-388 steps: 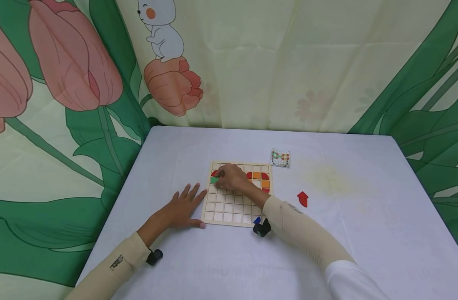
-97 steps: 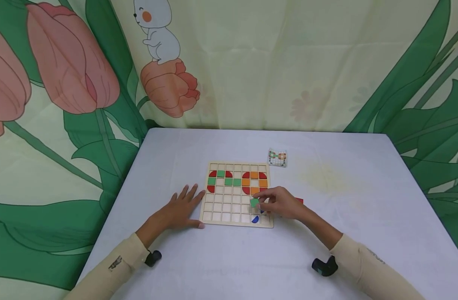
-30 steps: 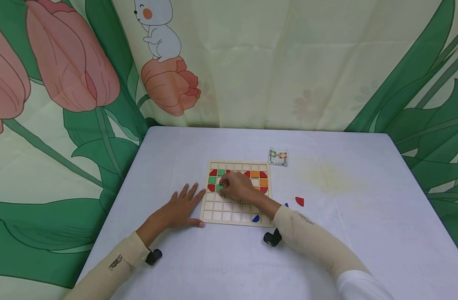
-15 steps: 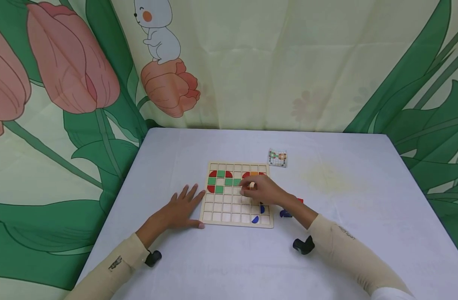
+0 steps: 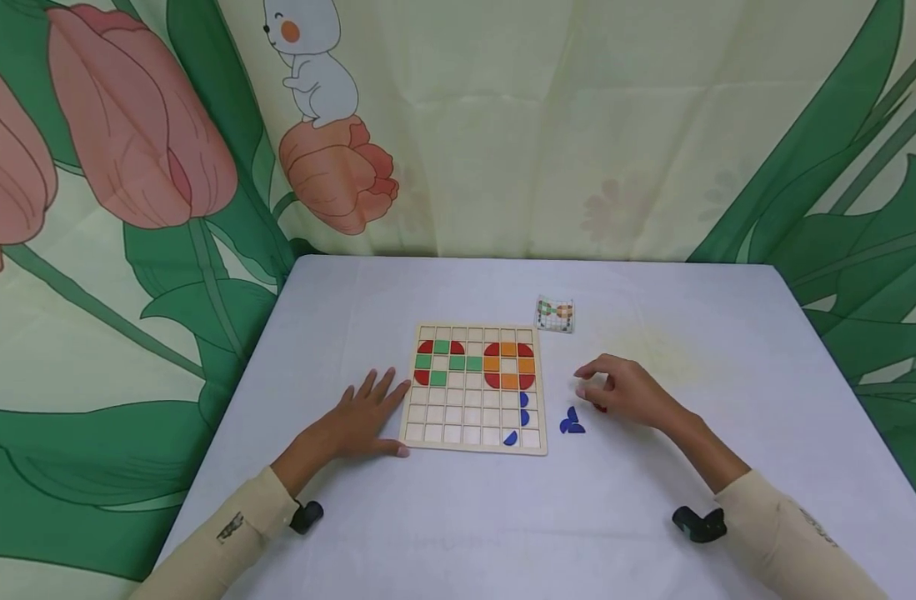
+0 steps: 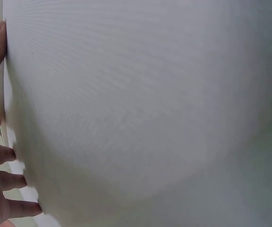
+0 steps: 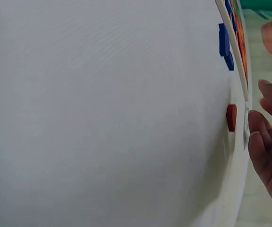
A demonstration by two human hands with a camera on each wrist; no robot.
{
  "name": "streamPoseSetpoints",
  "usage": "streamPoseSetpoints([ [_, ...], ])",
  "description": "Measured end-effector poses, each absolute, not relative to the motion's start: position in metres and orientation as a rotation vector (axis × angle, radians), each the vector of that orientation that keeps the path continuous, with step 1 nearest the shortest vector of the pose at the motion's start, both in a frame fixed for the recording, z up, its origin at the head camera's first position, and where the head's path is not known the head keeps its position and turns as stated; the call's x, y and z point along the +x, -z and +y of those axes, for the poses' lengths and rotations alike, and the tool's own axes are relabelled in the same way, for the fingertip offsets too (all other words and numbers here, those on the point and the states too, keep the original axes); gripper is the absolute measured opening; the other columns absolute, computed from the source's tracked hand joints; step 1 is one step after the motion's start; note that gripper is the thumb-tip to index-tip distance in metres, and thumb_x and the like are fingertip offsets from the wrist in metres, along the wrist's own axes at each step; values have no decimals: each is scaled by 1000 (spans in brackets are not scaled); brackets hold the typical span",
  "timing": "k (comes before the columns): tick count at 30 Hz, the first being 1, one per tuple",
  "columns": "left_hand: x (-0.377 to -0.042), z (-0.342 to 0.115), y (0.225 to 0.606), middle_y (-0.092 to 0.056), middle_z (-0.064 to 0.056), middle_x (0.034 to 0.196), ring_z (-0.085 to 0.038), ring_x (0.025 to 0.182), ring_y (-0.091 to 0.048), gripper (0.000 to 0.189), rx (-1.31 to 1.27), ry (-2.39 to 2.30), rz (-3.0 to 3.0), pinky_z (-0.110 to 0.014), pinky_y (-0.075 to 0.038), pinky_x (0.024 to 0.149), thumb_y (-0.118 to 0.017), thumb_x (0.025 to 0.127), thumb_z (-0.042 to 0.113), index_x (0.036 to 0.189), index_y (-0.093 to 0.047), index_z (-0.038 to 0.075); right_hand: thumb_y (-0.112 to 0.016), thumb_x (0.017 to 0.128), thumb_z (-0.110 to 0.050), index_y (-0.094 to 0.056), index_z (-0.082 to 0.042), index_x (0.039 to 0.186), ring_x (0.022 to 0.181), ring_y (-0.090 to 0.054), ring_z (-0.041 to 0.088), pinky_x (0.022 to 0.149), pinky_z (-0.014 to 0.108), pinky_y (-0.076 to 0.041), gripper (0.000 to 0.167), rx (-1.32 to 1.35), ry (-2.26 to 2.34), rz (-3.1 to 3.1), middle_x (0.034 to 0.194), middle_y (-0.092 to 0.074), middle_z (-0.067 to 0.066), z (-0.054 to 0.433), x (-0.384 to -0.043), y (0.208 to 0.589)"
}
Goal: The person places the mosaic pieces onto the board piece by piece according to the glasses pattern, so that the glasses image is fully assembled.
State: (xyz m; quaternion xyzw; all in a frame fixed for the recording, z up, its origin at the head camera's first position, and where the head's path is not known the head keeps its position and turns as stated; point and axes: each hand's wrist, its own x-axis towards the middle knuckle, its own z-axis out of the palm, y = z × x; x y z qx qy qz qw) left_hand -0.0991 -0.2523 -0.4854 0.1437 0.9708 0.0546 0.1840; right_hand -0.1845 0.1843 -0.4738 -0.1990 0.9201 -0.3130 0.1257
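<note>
My left hand (image 5: 352,421) rests on the cloth with fingers spread, touching the left edge of the wooden grid board (image 5: 455,414). Green squares (image 5: 458,363), orange squares (image 5: 508,348) and red quarter-circles (image 5: 425,347) fill cells in the board's upper rows. Blue quarter-circles (image 5: 510,438) lie along its lower right. To the right of the board my right hand (image 5: 628,392) hovers with relaxed fingers, nothing between them. Beneath it is a red quarter-circle (image 7: 231,117), mostly hidden by the fingers in the head view and apart from them in the right wrist view.
Several loose blue pieces (image 5: 573,422) lie between the board and my right hand. A small pattern card (image 5: 555,315) sits beyond the board's upper right corner. A white cloth covers the table (image 5: 458,525), and a printed curtain (image 5: 503,133) hangs behind it.
Green squares and red and orange pieces have been added to the board, a green square most recently in the third row. My right hand has moved right, off the board. The left stays put.
</note>
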Motion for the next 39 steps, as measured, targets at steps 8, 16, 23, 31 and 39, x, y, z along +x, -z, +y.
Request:
streamPoseSetpoints([
  [8, -100, -256, 487, -10, -16, 169, -46, 154, -7, 112, 408, -143, 2719, -71, -23, 114, -69, 78, 72, 162, -18, 20, -80, 86, -18, -75, -7, 112, 81, -54, 17, 65, 23, -46, 29, -522, 834, 2784, 106, -69, 8, 212, -174, 485],
  [16, -100, -255, 487, -11, -16, 169, -46, 154, -9, 111, 419, -153, 2728, -71, -24, 114, -69, 78, 72, 162, -19, 20, -83, 82, -15, -78, -6, 107, 83, -55, 17, 65, 21, -47, 27, -547, 841, 2805, 99, -67, 7, 211, -170, 492],
  [23, -101, -255, 486, -11, -16, 169, -46, 154, -9, 111, 416, -140, 2727, -71, -24, 113, -68, 78, 73, 162, -18, 21, -81, 83, -10, -77, -10, 100, 83, -55, 16, 67, 21, -47, 17, -577, 886, 2765, 97, -70, 2, 206, -165, 491],
  [31, -100, -255, 486, -11, -16, 169, -47, 153, -10, 111, 422, -152, 2729, -72, -24, 113, -69, 78, 73, 162, -19, 20, -77, 88, -11, -75, -16, 101, 70, -55, 13, 58, 21, -48, 14, -571, 953, 2647, 103, -74, 4, 196, -164, 483],
  [39, -101, -255, 489, -11, -16, 169, -47, 154, -10, 111, 430, -142, 2736, -72, -25, 113, -67, 78, 74, 162, -19, 20, -74, 91, -12, -75, -14, 107, 71, -56, 16, 59, 23, -50, 16, -610, 990, 2567, 103, -74, 4, 175, -170, 479],
])
